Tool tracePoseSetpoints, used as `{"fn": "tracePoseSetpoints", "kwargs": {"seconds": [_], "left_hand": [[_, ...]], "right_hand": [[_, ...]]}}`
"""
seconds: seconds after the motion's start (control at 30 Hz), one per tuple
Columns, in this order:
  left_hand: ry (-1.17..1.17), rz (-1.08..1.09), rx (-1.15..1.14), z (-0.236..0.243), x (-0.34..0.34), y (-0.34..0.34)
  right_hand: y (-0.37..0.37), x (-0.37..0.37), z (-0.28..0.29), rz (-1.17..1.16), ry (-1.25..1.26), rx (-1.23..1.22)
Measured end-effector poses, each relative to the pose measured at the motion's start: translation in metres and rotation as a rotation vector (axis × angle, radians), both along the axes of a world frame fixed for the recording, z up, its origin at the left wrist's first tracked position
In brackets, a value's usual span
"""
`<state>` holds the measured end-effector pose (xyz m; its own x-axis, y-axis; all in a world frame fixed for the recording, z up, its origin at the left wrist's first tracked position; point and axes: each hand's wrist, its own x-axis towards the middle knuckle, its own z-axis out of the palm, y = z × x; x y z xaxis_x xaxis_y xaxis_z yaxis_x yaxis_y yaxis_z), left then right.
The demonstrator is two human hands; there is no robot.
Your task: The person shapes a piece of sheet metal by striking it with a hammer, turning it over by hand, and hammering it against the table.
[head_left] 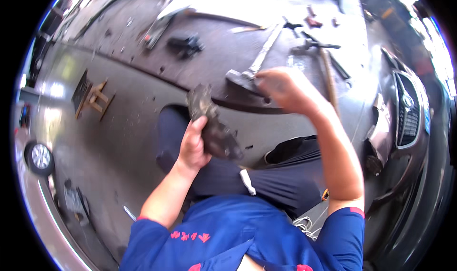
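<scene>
My left hand point(194, 142) grips a long, dirty dark metal part point(219, 136) over my lap. My right hand point(283, 90), blurred, is at the near edge of the dark workbench point(190, 68), beside the dark head of a hammer point(238, 80) with a pale handle that lies pointing away from me; I cannot make out what its fingers hold. To its right a wooden-handled tool point(328, 75) lies near black T-shaped tools point(323, 45). A small black part point(183, 45) sits on the bench to the left of the hammer.
A wooden stool point(97, 99) stands on the floor at left, with a car wheel point(40, 156) beyond. A car front with a grille point(407, 114) is close on my right. A white sheet point(223, 4) lies at the bench's back. Coiled cord point(304, 225) shows below my right arm.
</scene>
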<state>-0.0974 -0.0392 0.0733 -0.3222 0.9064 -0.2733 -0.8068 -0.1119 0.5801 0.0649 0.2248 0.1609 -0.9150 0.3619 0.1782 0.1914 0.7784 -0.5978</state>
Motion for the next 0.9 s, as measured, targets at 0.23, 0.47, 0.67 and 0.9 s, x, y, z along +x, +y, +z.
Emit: {"fn": "tracePoseSetpoints", "kwargs": {"seconds": [0.23,0.47,0.67,0.9], "left_hand": [[-0.173,0.222,-0.003,-0.009,0.0,0.005],[-0.192,0.432,-0.034,-0.023,-0.004,0.039],[-0.271,0.409,-0.164,-0.023,0.002,0.028],[-0.236,0.119,0.012,-0.007,0.037,0.022]], "right_hand": [[0.043,-0.058,0.001,0.105,-0.274,0.616],[0.059,-0.07,0.031,0.341,-0.544,0.781],[0.013,-0.016,0.081,0.104,-0.403,0.526],[-0.078,0.076,0.054,-0.387,0.009,-0.659]]}}
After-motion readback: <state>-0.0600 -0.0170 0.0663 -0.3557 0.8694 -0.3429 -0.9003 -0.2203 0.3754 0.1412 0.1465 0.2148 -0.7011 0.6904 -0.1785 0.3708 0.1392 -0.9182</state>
